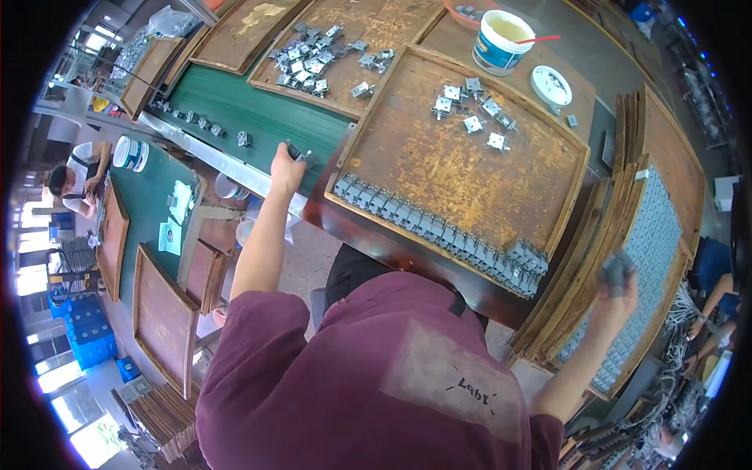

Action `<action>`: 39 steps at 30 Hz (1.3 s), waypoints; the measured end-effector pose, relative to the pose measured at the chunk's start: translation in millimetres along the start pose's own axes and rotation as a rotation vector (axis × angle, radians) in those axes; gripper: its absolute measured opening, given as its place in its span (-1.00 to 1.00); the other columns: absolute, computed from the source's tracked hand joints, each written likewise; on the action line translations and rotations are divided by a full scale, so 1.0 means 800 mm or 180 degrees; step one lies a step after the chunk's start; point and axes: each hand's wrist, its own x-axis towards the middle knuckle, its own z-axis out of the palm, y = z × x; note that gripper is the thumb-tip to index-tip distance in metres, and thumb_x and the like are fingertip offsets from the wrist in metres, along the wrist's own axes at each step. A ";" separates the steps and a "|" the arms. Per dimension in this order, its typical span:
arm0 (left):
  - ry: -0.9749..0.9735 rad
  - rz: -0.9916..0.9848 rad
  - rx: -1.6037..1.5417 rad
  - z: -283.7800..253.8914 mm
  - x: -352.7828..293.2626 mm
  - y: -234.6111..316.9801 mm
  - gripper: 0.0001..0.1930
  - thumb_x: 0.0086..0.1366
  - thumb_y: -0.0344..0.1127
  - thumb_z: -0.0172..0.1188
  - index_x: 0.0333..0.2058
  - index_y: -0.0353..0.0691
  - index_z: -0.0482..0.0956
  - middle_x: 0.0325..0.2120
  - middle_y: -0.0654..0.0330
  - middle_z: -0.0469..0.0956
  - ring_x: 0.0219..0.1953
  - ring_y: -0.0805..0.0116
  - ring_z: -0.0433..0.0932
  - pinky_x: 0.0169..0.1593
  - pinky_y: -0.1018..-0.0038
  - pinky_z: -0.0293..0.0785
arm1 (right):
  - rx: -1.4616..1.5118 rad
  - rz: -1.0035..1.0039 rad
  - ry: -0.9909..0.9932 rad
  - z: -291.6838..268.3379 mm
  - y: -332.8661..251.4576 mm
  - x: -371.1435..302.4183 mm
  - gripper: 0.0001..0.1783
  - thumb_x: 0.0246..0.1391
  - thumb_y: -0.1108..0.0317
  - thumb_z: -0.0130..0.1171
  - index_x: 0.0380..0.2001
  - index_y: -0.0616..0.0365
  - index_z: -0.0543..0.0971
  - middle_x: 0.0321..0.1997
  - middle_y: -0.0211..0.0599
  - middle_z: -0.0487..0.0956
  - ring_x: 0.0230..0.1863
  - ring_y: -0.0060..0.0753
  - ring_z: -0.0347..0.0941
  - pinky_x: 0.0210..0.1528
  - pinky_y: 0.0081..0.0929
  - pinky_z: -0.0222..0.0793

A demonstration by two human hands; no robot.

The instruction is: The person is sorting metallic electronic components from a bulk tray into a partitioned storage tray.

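Observation:
My left hand (287,171) is at the near end of the green conveyor belt (258,117). Its fingers are closed on a small metal part (296,153). Off to the right, over a tray packed with grey parts (654,227), my right hand (613,305) grips a grey block (617,272), blurred by motion. Between my hands lies a wooden tray (462,168). A row of grey blocks (423,224) lines its near edge, with a second short row begun at the right end. Several loose silver parts (473,123) are scattered toward its far side.
A second wooden tray (352,23) bears a pile of metal parts (305,63). Several dark parts (205,125) sit on the belt. Beyond my tray are a white-and-blue bucket (501,47) and a round white lid (551,86). Another person (82,172) sits at the far left.

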 end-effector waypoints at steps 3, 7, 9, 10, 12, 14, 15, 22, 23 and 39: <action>-0.0141 -0.0184 -0.1194 0.001 -0.005 0.015 -0.62 0.04 -0.46 0.27 -0.13 -0.31 0.43 -0.23 0.02 0.52 -0.31 0.14 0.55 -0.25 0.35 0.46 | -0.0002 -0.0015 -0.0525 0.041 -0.009 -0.023 -0.64 0.26 0.37 0.14 0.08 0.31 0.49 -0.12 -0.31 0.58 -0.22 -0.53 0.51 -0.26 -0.56 0.46; -0.0404 0.0164 -0.2951 -0.038 -0.065 0.136 -0.74 0.17 -0.52 0.20 -0.13 -0.22 0.49 -0.24 0.18 0.55 -0.42 0.53 0.50 -0.50 0.60 0.28 | -0.0168 0.0212 -0.0603 0.052 -0.015 -0.051 -0.64 0.18 0.39 0.23 0.03 0.28 0.50 -0.24 -0.35 0.59 -0.23 -0.48 0.54 -0.24 -0.53 0.47; -0.1380 0.0245 -0.3588 -0.046 -0.093 0.178 -0.73 0.21 -0.50 0.22 -0.10 -0.24 0.50 -0.18 0.14 0.56 -0.42 0.50 0.53 -0.51 0.65 0.30 | 0.0000 0.0330 -0.0553 0.071 -0.021 -0.057 -0.62 0.16 0.40 0.25 0.03 0.28 0.50 -0.24 -0.36 0.58 -0.24 -0.48 0.54 -0.23 -0.51 0.48; -0.1890 0.0037 -0.3902 -0.043 -0.106 0.195 -0.71 0.22 -0.47 0.25 -0.07 -0.25 0.50 -0.14 0.12 0.58 -0.39 0.47 0.58 -0.49 0.67 0.36 | 0.0185 0.0439 -0.0554 0.083 -0.023 -0.060 -0.60 0.14 0.41 0.26 0.04 0.27 0.49 -0.25 -0.36 0.58 -0.25 -0.47 0.54 -0.22 -0.48 0.49; -0.2493 0.0044 -0.4312 -0.034 -0.142 0.236 -0.67 0.21 -0.48 0.27 -0.03 -0.25 0.51 -0.12 0.14 0.59 -0.28 0.43 0.60 -0.41 0.62 0.42 | 0.0338 0.0202 -0.0580 0.115 -0.031 -0.069 -0.57 0.09 0.47 0.28 0.04 0.27 0.49 -0.22 -0.35 0.58 -0.26 -0.45 0.54 -0.19 -0.44 0.52; -0.3105 0.0021 -0.4705 -0.029 -0.177 0.271 -0.62 0.21 -0.49 0.28 0.02 -0.26 0.51 -0.10 0.15 0.60 -0.16 0.40 0.63 -0.34 0.57 0.49 | 0.0484 0.0481 -0.0966 0.120 -0.029 -0.077 -0.59 0.07 0.52 0.26 0.02 0.28 0.48 -0.24 -0.32 0.58 -0.28 -0.47 0.55 -0.26 -0.50 0.55; -0.3183 0.0324 -0.4495 -0.026 -0.193 0.284 -0.58 0.20 -0.47 0.29 0.05 -0.28 0.48 -0.05 0.11 0.58 -0.15 0.33 0.64 -0.29 0.56 0.54 | 0.0376 0.0720 -0.1109 0.124 -0.040 -0.083 -0.60 0.08 0.50 0.27 0.00 0.28 0.48 -0.25 -0.33 0.58 -0.32 -0.49 0.54 -0.29 -0.54 0.53; -0.3700 0.1089 -0.3734 -0.015 -0.246 0.318 -0.54 0.22 -0.46 0.30 0.10 -0.35 0.47 -0.03 0.13 0.58 -0.02 0.36 0.57 0.06 0.42 0.50 | -0.1960 -0.1193 -0.1381 0.121 -0.064 -0.086 -0.68 0.04 0.40 0.35 -0.15 0.26 0.54 -0.31 -0.23 0.58 -0.34 -0.40 0.55 -0.31 -0.51 0.46; -0.3828 0.1190 -0.3805 -0.015 -0.248 0.320 -0.55 0.24 -0.45 0.29 0.11 -0.35 0.46 -0.03 0.13 0.57 0.00 0.35 0.56 0.09 0.41 0.49 | -0.2081 -0.1519 -0.1356 0.123 -0.067 -0.083 -0.65 -0.04 0.42 0.38 -0.16 0.27 0.55 -0.30 -0.17 0.54 -0.30 -0.25 0.55 -0.30 -0.44 0.46; -0.3542 0.1457 -0.3287 0.028 -0.297 0.348 -0.50 0.12 -0.73 -0.04 0.06 -0.30 0.52 -0.12 0.19 0.53 -0.02 0.37 0.53 0.02 0.46 0.47 | -0.2509 -0.1468 -0.1444 0.098 -0.050 -0.075 -0.74 -0.17 0.52 0.29 -0.33 0.31 0.53 -0.35 -0.11 0.49 -0.35 0.04 0.51 -0.35 -0.19 0.44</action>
